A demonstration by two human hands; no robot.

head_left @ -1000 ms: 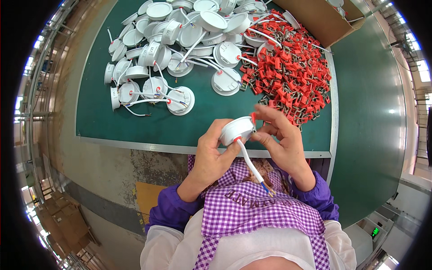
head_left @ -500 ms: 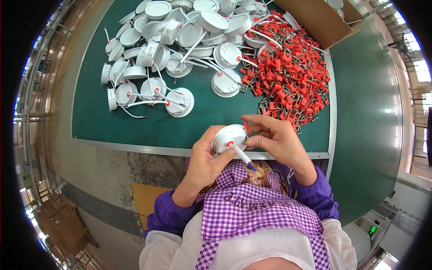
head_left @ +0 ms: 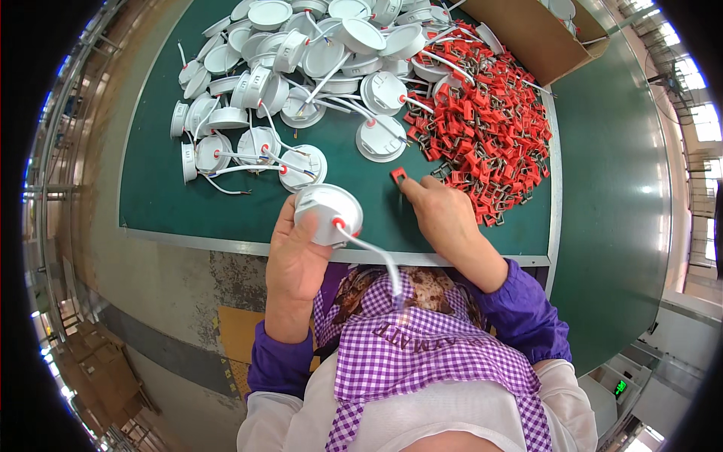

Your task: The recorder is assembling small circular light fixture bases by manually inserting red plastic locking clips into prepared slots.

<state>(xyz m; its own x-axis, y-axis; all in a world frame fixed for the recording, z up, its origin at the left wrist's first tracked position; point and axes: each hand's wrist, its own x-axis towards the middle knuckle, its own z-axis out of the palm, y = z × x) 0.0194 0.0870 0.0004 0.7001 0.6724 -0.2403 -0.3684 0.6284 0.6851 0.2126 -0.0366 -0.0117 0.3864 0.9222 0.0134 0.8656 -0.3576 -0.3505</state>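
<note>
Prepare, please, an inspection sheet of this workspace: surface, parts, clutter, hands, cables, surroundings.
Surface: green tabletop with a metal edge.
Parts handled: white round fixture, small red clip.
Clutter: heaps of white fixtures and red clips; cardboard box at far right.
Hands: left hand holds the fixture; right hand has the clip at its fingertips.
Cables: white cable hangs from the held fixture, its end blurred.
Surroundings: stacked cartons at lower left.

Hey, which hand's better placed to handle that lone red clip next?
Probably the right hand: it's at the red clip, while the left hand is farther away, holding a corded white disc.
</note>
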